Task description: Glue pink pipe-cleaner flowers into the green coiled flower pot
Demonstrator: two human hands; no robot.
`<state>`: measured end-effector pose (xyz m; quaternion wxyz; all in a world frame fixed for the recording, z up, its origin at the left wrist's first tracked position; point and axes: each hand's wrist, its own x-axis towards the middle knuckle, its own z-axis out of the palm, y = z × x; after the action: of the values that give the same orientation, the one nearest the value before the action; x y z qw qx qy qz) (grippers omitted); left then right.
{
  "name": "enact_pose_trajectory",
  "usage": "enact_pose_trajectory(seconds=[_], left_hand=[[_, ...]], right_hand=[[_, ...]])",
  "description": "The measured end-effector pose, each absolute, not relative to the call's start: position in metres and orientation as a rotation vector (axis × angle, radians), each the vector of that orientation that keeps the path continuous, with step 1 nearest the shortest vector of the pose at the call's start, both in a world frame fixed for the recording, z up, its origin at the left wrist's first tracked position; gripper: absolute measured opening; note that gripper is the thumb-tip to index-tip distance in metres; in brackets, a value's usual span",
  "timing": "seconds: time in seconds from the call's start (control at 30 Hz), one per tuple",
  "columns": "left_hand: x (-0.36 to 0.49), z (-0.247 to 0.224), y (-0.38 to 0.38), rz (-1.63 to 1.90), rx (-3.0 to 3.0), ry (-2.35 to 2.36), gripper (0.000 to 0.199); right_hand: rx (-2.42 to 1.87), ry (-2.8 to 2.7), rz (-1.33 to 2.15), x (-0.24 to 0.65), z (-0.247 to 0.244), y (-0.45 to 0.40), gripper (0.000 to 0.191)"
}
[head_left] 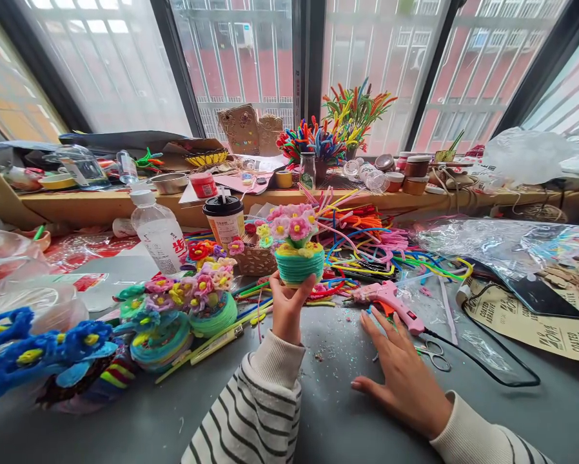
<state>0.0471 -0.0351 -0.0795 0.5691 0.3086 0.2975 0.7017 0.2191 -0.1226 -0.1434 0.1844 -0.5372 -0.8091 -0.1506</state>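
A small pot (299, 265) wrapped in turquoise and yellow, with pink fuzzy flowers (295, 222) on top, is held upright above the table. My left hand (289, 306) grips it from below, thumb and fingers round its base. My right hand (403, 370) lies palm down on the grey table (338, 412), fingers spread, with nothing held. Just beyond its fingertips rests a pink glue gun (389, 299), its black cable running right. Scissors (435, 354) lie beside that hand, partly hidden by it.
Finished flower pots (161, 335) stand at the left, near a plastic bottle (158, 235) and a lidded cup (224, 222). Loose pipe cleaners (367, 241) pile up behind the pot. Sandpaper sheets (536, 322) and a dark phone-like slab (543, 296) lie at the right.
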Motion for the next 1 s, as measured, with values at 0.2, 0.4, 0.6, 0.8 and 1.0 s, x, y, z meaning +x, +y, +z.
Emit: enact_pose_trajectory(seconds=[0.2,0.4,0.6,0.8,1.0], left_hand=[[0.046,-0.079,-0.036,1.624,0.753,0.721,0.055],[0.044,-0.079,-0.036,1.616,0.746,0.716,0.057],[0.046,-0.079,-0.036,1.615,0.747,0.693,0.06],[0.048,-0.079,-0.036,1.608,0.754,0.669,0.062],[0.048,-0.082,-0.034,1.618,0.786,0.673,0.061]], right_hand=[[-1.498,-2.305,-0.349,0.211,-0.141,-0.12,0.075],[-1.465,-2.339,-0.294,0.217,-0.142,-0.131,0.069],[-1.477,-2.373,-0.187,0.215,-0.138,-0.136,0.07],[-1.326,-2.28,0.353,0.214,-0.126,-0.135,0.061],[-0.925,-1.462,1.324,0.213,-0.084,-0.121,0.041]])
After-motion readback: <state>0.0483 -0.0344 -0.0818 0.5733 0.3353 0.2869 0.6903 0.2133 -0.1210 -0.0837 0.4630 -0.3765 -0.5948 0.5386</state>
